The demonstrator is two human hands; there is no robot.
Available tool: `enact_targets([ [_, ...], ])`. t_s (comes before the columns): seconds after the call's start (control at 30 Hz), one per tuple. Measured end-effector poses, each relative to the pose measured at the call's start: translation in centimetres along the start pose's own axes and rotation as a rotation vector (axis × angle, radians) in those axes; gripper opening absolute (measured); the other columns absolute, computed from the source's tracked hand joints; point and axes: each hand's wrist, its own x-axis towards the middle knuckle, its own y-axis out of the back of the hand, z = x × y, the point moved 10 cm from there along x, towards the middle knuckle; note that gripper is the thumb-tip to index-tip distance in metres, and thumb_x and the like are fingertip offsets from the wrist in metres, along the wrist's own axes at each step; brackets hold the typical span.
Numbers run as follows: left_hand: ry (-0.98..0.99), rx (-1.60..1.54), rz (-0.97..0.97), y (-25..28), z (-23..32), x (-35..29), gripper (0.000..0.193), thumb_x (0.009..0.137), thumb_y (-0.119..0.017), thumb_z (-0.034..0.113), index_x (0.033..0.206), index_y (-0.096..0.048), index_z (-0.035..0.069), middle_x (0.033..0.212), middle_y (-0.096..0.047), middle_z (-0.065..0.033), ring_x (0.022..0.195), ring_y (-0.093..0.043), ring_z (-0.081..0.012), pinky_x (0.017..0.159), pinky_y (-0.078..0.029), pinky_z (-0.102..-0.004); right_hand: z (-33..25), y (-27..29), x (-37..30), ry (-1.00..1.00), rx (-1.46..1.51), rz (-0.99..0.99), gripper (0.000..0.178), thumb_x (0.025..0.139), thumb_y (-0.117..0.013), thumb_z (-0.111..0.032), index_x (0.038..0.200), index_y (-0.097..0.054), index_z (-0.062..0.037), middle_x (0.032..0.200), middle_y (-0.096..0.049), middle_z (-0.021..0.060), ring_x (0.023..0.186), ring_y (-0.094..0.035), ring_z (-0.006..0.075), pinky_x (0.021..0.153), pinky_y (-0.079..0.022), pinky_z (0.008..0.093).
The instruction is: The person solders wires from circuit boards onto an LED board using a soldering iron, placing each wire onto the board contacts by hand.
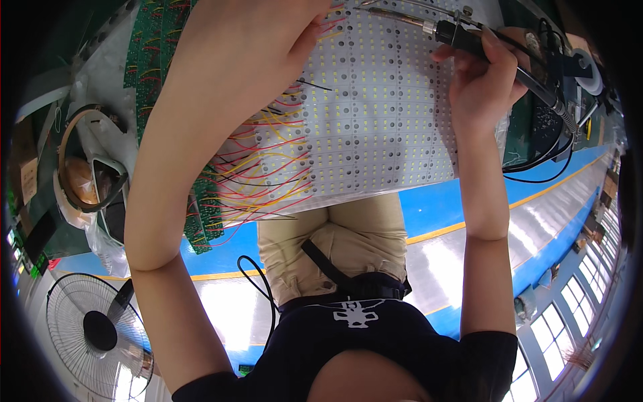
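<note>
My right hand [485,87] grips the black handle of a soldering iron [462,39] with a thin metal tube fixed along it. The iron's metal tip points left over the far part of a white panel of small LED boards [375,134]. My left hand [268,40] is curled at the panel's far left, beside red and yellow wire ends; its fingertips are hidden, so what it pinches cannot be made out. Below my left forearm, red, yellow and black wires [274,161] run from green circuit boards [201,224] onto the panel.
A round hoop-like ring [65,151] and a phone-like device [114,181] lie at the left. A solder reel [589,72] stands at the right, with a black cable [562,144] looping below it. A standing fan [100,330] is at lower left.
</note>
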Motion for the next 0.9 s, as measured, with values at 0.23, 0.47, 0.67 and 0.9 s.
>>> enact_targets([
  [0.23, 0.014, -0.134, 0.209, 8.5, -2.7, -1.4, 0.009, 0.083, -0.073, 0.005, 0.09, -0.069, 0.007, 0.078, -0.064, -0.0005, 0.075, -0.056, -0.0135, 0.075, -0.041, -0.0279, 0.3, 0.0, -0.2, -0.051, -0.032, 0.122, 0.002, 0.09, -0.057, -0.004, 0.091, -0.058, -0.0036, 0.071, -0.058, 0.0083, 0.052, -0.062, 0.0217, 0.048, -0.061, 0.0416],
  [0.47, 0.101, -0.16, -0.203, 6.5, -4.5, -5.4, 0.014, 0.08, -0.073, -0.002, 0.093, -0.073, 0.003, 0.083, -0.061, -0.0037, 0.077, -0.055, -0.0143, 0.07, -0.039, -0.0278, 0.5, 0.4, 0.1, 0.03, -0.018, -0.028, 0.005, 0.09, -0.058, -0.001, 0.094, -0.058, 0.0018, 0.09, -0.058, 0.0104, 0.052, -0.064, 0.0253, 0.047, -0.059, 0.0379],
  [0.67, 0.16, -0.224, -0.174, 3.8, -4.2, -6.6, 0.016, 0.077, -0.074, -0.007, 0.091, -0.072, 0.001, 0.083, -0.06, -0.0067, 0.077, -0.059, -0.019, 0.066, -0.044, -0.0311, 0.8, 0.2, -0.3, -0.058, -0.086, 0.06, 0.006, 0.09, -0.06, -0.001, 0.095, -0.058, 0.0023, 0.08, -0.059, 0.0098, 0.052, -0.064, 0.0238, 0.045, -0.055, 0.0319],
  [0.9, 0.109, -0.148, -0.111, 3.8, -3.5, -6.0, 0.012, 0.075, -0.075, -0.002, 0.086, -0.07, 0.002, 0.08, -0.059, -0.0079, 0.075, -0.06, -0.0225, 0.064, -0.046, -0.0348, 0.9, 0.4, -0.2, -0.038, -0.064, 0.039, 0.005, 0.092, -0.06, -0.002, 0.094, -0.058, 0.0017, 0.08, -0.062, 0.0102, 0.053, -0.067, 0.0257, 0.039, -0.044, 0.0259],
])
